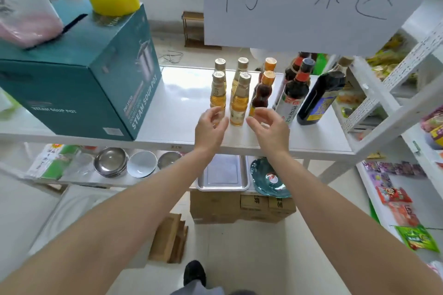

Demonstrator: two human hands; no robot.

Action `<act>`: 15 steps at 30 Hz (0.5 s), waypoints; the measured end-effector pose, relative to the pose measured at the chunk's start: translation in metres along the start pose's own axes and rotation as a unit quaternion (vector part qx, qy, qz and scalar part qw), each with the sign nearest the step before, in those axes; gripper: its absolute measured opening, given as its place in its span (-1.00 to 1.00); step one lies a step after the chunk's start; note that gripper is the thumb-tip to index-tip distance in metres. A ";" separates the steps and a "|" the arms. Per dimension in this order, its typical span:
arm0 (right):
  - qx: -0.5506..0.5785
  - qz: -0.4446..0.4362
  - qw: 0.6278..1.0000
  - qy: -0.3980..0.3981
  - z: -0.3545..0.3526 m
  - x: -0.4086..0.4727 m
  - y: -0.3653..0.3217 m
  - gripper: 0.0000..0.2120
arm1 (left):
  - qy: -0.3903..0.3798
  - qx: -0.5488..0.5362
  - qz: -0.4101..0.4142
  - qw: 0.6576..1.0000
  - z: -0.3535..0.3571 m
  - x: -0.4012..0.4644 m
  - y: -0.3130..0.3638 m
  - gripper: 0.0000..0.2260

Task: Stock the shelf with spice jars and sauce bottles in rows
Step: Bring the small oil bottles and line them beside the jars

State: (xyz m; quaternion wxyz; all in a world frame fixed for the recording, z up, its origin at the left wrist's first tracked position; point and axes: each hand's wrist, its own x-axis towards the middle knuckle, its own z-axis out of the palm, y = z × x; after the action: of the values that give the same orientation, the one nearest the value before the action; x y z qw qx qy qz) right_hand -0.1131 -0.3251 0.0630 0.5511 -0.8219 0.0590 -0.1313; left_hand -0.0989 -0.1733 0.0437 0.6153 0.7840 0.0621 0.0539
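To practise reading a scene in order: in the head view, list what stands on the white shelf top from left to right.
Teal soup pot box → gold-capped pale yellow bottles → orange-capped dark sauce bottles → red-collared soy sauce bottles → large dark bottle.

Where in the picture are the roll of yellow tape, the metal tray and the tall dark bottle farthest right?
roll of yellow tape [114,0], head view, on its side wall.
metal tray [223,187], head view, on its front rim.
tall dark bottle [318,100], head view, on its body.
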 end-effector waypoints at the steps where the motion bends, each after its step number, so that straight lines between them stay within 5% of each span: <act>1: 0.001 -0.011 1.000 0.001 0.008 0.007 -0.008 -0.69 | 0.000 -0.001 0.009 1.000 -0.007 0.010 0.003 -0.64; 10: -0.050 -0.016 0.998 0.045 0.048 0.068 -0.036 -0.53 | -0.009 0.005 0.038 0.999 -0.022 0.077 0.020 -0.46; 15: -0.116 0.001 0.992 0.057 0.056 0.086 -0.032 -0.52 | -0.027 0.012 0.052 0.998 -0.016 0.095 0.026 -0.53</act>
State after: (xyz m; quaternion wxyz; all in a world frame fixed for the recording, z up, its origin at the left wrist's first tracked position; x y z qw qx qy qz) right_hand -0.0165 -0.2840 0.0855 0.4477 -0.8715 0.1059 -0.1697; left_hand -0.0067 -0.1490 0.0737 0.6038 0.7946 0.0053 0.0637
